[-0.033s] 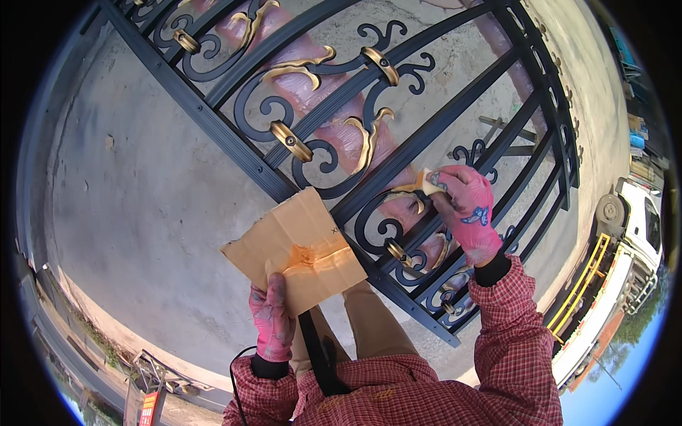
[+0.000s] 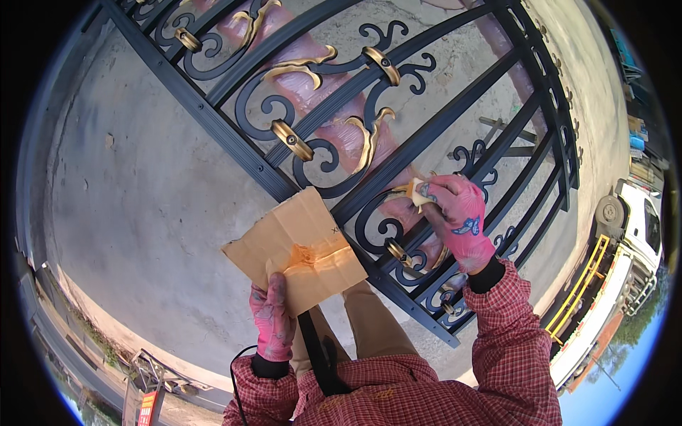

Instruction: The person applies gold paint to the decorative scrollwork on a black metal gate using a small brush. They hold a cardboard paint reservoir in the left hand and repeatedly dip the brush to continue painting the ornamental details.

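Observation:
My left hand [image 2: 273, 317], in a pink glove, is closed on the near edge of a piece of brown cardboard [image 2: 277, 231]. An orange-gold paint smear [image 2: 304, 257] marks the middle of the cardboard. My right hand [image 2: 462, 221], in a pink glove with dark smudges and a blue pattern, pinches a small pale sponge [image 2: 419, 197] with orange-gold on it. This sponge is at a leaf-shaped end of a scroll on the dark metal fence panel [image 2: 455, 126]; actual contact is hard to tell. Other scrolls carry gold-coloured leaves [image 2: 368, 142] and collars [image 2: 291, 140].
Beneath the panel runs a strip of pinkish plastic wrap [image 2: 316, 103] on the concrete ground [image 2: 142, 184]. A white truck [image 2: 604, 284] stands at the right. A black strap [image 2: 321, 362] hangs at my front.
My right hand, with the sponge, has shifted a little left and slightly down along the scroll. The left hand and cardboard have stayed in place.

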Available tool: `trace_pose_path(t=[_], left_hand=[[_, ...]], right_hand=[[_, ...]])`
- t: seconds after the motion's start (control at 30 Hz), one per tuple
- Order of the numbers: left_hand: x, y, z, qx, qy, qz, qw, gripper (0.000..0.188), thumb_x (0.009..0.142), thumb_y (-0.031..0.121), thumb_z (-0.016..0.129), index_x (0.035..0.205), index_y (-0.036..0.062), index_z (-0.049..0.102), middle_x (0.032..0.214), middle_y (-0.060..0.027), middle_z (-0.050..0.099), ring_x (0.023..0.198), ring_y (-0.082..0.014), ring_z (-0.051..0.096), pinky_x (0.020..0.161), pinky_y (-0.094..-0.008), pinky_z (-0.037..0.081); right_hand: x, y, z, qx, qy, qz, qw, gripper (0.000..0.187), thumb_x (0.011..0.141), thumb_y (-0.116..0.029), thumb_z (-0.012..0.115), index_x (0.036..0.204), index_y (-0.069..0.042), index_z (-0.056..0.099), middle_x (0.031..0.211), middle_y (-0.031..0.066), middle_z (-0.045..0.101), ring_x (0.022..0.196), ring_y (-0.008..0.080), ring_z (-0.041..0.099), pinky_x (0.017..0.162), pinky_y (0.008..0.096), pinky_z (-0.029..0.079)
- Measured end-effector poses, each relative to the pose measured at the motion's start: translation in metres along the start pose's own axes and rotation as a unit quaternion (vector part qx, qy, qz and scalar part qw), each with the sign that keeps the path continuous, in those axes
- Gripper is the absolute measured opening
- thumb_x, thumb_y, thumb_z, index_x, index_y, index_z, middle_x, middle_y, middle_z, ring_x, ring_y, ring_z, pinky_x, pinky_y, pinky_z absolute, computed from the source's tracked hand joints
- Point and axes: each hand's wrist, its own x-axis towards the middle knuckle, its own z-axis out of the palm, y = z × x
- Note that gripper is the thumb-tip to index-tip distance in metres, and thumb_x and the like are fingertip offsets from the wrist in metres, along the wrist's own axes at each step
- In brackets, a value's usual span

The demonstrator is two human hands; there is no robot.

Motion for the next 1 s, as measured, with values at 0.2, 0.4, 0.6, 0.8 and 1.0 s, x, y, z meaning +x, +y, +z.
trace_pose_path(t=[0.2,0.4,0.6,0.8,1.0], left_hand=[[-0.004,-0.003,-0.001,-0.014,-0.007,0.010,1.000,0.036,0.093,0.017,0.056,0.125,0.0049,0.045,0.113,-0.0050,0.058,0.094,-0.0127,0.059,0.081,-0.0279,0.051],[-0.012,-0.016,-0.009,-0.015,0.006,0.019,1.000,0.035,0.093,0.017,0.056,0.123,0.0049,0.046,0.112,-0.0056,0.058,0.095,-0.0132,0.058,0.080,-0.0284,0.050],[-0.010,-0.022,-0.014,-0.019,0.017,0.015,1.000,0.033,0.092,0.018,0.057,0.120,0.0051,0.048,0.111,-0.0057,0.058,0.095,-0.0133,0.058,0.081,-0.0291,0.050],[-0.012,-0.022,-0.018,-0.008,0.016,0.007,1.000,0.038,0.092,0.018,0.057,0.125,0.0058,0.044,0.112,-0.0053,0.057,0.095,-0.0145,0.059,0.080,-0.0309,0.053],[-0.012,-0.014,-0.005,-0.023,0.024,0.008,0.999,0.034,0.092,0.018,0.056,0.122,0.0041,0.047,0.111,-0.0060,0.058,0.094,-0.0136,0.059,0.080,-0.0287,0.051]], right_hand=[[-0.014,0.005,0.030,-0.067,0.040,0.025,0.997,0.024,0.062,-0.009,0.072,0.085,-0.011,0.064,0.083,0.0051,0.061,0.073,0.0270,0.059,0.063,0.0364,0.048],[-0.015,-0.010,0.038,-0.049,0.017,0.026,0.998,0.023,0.063,-0.007,0.072,0.084,-0.010,0.063,0.080,0.0070,0.059,0.072,0.0284,0.059,0.062,0.0365,0.047],[-0.018,-0.027,0.038,-0.024,0.017,0.041,0.999,0.021,0.063,-0.007,0.073,0.082,-0.007,0.064,0.077,0.0090,0.060,0.071,0.0287,0.060,0.061,0.0348,0.048],[-0.019,-0.032,0.037,0.026,0.058,0.106,0.992,0.022,0.062,-0.009,0.074,0.082,-0.008,0.064,0.077,0.0096,0.060,0.070,0.0295,0.060,0.062,0.0361,0.049],[-0.017,-0.009,0.029,-0.007,0.098,0.116,0.988,0.027,0.061,-0.004,0.073,0.086,-0.009,0.064,0.078,0.0077,0.060,0.069,0.0283,0.060,0.061,0.0350,0.048]])
